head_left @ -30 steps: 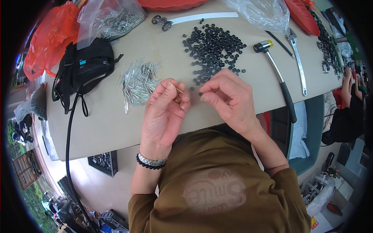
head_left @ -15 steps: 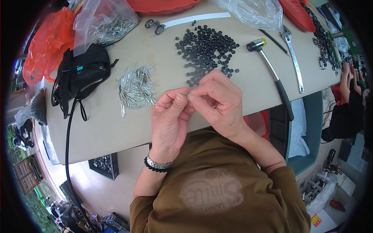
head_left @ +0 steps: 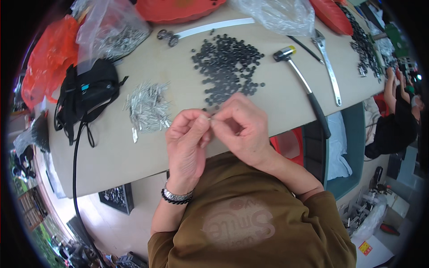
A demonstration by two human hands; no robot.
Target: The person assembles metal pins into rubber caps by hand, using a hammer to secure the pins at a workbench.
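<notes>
Head view looks down on your two hands held together just over the near edge of the table (head_left: 111, 152), in front of your chest. Your left hand (head_left: 187, 143) is curled nearly shut, thumb and forefinger pressed together on a small metal piece (head_left: 206, 119) whose light tip shows between the fingertips; how much of it lies inside the grip cannot be told. Your right hand (head_left: 241, 129) is curled just as tightly, its fingertips meeting the left hand's at that same piece, so both hands pinch it from opposite sides and touch each other there. A metal watch band and a dark bead bracelet (head_left: 177, 197) sit on your left wrist. Just left of your hands, on the tabletop, lies a loose pile of small silver metal pins (head_left: 147, 107). Beyond your hands, near the middle of the table, a scatter of small black round parts (head_left: 228, 67) spreads out, its nearest pieces just beside your right knuckles. To the right a hammer with a black grip (head_left: 308, 91) lies with its handle past the table edge, and an adjustable wrench (head_left: 328, 67) rests beside it. At the left, a black pouch with a cable (head_left: 87, 96) sits near clear and orange plastic bags (head_left: 111, 31).
</notes>
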